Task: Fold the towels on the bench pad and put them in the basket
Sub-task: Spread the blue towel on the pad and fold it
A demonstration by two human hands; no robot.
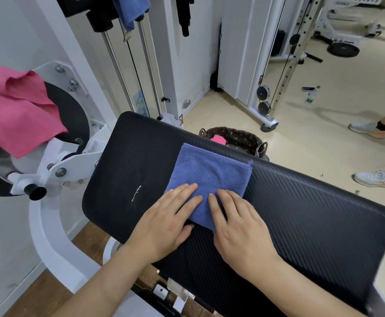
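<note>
Bench pad [301, 213]: L hand [164, 220] + R hand [242, 229] flat, fingers straight, pressing blue towel [210, 172].

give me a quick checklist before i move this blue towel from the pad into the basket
1. Blue towel folded and lying flat on the bench pad: ok.
2. Left hand and right hand both rest on the towel's near part: ok.
3. Grip on the towel: fingers lie straight on top, no grip yet: not ok.
4. Basket open beyond the pad's far edge: ok.
5. Room in the basket: a pink item lies inside, the pad hides the rest: cannot tell.
6. Pink towel draped over the machine at left, unfolded: not ok.
</note>
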